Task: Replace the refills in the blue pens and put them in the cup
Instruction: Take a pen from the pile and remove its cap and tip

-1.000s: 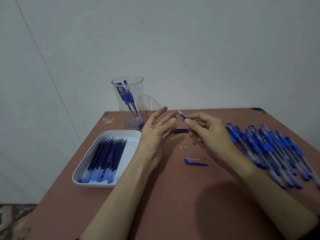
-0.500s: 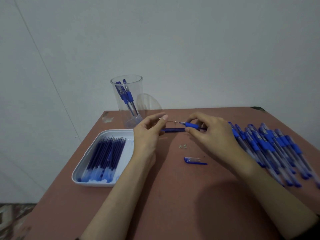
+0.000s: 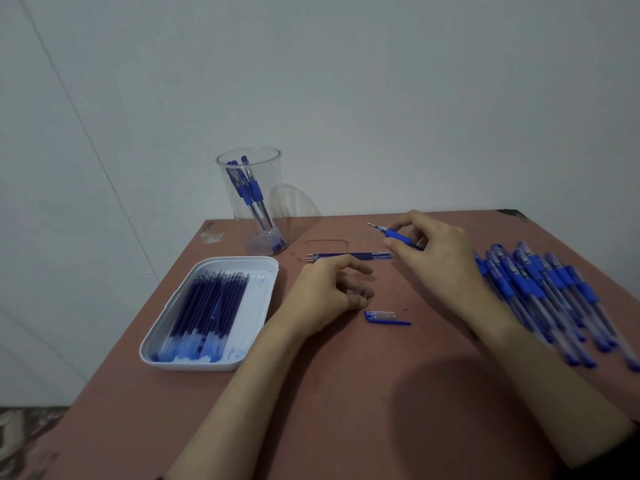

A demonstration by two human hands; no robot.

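- Leftmost, the white tray [image 3: 266, 268] is sitting on the desk [image 3: 346, 393], holding a row of dark blue refills [image 3: 207, 306] packed side by side.
- Behind the tray, the clear cup [image 3: 242, 216] is standing upright at the desk's far edge, with a few blue pens [image 3: 251, 192] leaning inside it.
- Just right of the cup, some loose refills [image 3: 346, 256] are lying side by side on the desk; these are probably the used ones.
- The left hand [image 3: 329, 292] is resting on the desk just in front of them. Its fingers [image 3: 356, 268] are curling down around a tiny dark piece [image 3: 363, 292], but I cannot tell whether they are pinching it or only touching it.
- A blue cap [image 3: 384, 317] is lying on the desk just right of that hand, apart from it.
- The right hand [image 3: 440, 251] is hovering above the desk, its fingers [image 3: 393, 242] pinching a pen [image 3: 398, 236] by the blue grip, with the metal tip pointing up and left.
- Far right, a large pile [image 3: 540, 289] of blue pens is lying on the desk, untouched.
- The person seems to be reassembling the held pen. The next move probably calls for fitting the small piece onto its tip, then picking up the cap, closing the pen and dropping it into the cup.
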